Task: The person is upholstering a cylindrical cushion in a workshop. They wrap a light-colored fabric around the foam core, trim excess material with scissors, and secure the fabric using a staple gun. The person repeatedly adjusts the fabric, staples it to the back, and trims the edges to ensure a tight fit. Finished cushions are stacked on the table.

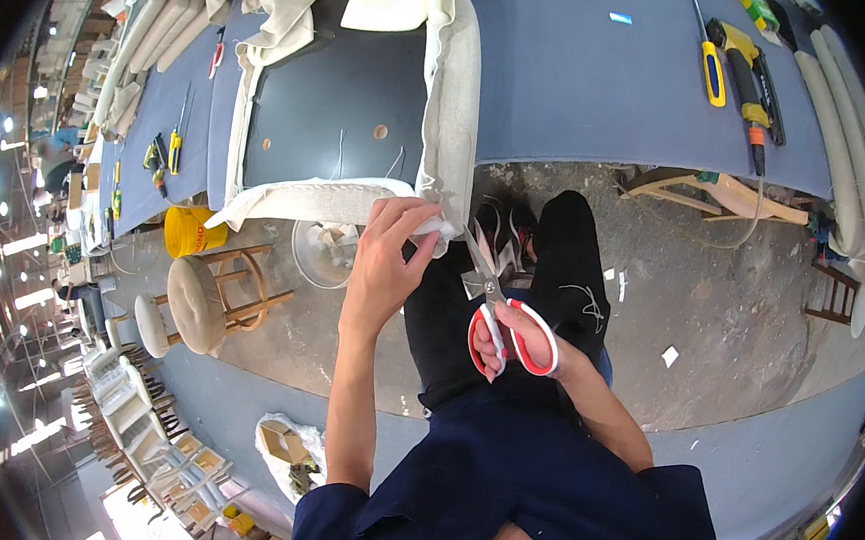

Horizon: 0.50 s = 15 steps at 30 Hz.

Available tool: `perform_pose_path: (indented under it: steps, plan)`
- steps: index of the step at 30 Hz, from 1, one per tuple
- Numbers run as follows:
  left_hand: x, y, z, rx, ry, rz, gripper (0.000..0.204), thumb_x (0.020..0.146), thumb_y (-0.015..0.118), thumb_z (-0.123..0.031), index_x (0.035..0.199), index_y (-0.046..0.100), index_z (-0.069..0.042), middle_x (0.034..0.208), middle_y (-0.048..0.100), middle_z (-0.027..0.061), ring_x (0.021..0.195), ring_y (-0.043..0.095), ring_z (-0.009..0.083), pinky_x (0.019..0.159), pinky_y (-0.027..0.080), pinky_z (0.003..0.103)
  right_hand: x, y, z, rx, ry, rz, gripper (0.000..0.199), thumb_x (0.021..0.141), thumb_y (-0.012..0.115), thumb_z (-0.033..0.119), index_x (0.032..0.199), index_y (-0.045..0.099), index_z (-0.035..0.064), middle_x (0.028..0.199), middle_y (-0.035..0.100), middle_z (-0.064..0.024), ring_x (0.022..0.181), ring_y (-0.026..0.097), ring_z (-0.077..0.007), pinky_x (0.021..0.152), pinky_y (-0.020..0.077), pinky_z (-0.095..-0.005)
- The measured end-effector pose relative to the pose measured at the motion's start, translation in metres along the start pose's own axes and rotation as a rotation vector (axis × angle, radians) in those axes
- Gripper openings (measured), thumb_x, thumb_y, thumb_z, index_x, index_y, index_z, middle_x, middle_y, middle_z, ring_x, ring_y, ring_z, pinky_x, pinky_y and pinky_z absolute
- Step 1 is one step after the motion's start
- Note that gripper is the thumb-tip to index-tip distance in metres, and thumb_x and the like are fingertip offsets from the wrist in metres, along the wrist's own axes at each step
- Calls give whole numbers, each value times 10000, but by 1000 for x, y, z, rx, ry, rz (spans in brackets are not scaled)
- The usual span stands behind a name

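- Right hand (526, 329): closed on the red-and-white plastic loops of the steel scissors (492, 290); blades point at the left hand.
- Left hand (386, 242): pinched on the near right corner of the beige woven fabric cover (453, 121).
- Risk: scissor tips sit just beside the left fingertips. Early closing or a slip could nick one.
- Risk: corner is bunched. If the pinch loosens, layers could shift and blades might bite the outer face.
- Cover wraps a rounded rectangular block, coarse weave, around a flat, smooth black panel (335, 93) with two round holes and loose threads.
- Near end seems to overhang the blue-grey table (585, 100); a hard tug could shift it.
- Far end: soft, cream, folded pad (391, 1).
- Far right on table: yellow-handled screwdriver (713, 77), yellow-and-black pistol-shaped tool (742, 76), hose attached.
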<state>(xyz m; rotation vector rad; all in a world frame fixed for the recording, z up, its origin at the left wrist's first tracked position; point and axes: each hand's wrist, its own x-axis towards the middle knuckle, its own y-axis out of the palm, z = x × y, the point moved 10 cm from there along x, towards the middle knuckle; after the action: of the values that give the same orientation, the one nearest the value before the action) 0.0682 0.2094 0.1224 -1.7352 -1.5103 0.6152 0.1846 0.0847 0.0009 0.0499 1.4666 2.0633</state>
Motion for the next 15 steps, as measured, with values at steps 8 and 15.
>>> perform_pose_path:
  steps: [8,15]
  plan:
    - [14,9,-13,141,49,149,398,813,676,77,1188,682,-54,1189,644,103,1025,618,308,850,533,423,13,4,-2,-5,61,60,566,1068,399,566,868,529,53,719,525,-48,614,583,-180,595,572,-378]
    - [21,13,2,128,97,184,264,820,672,78,1066,702,-13,1080,677,120,981,628,331,826,521,427,1,4,-5,84,190,180,620,1070,308,608,902,526,52,746,530,-52,601,571,-183,612,583,-386]
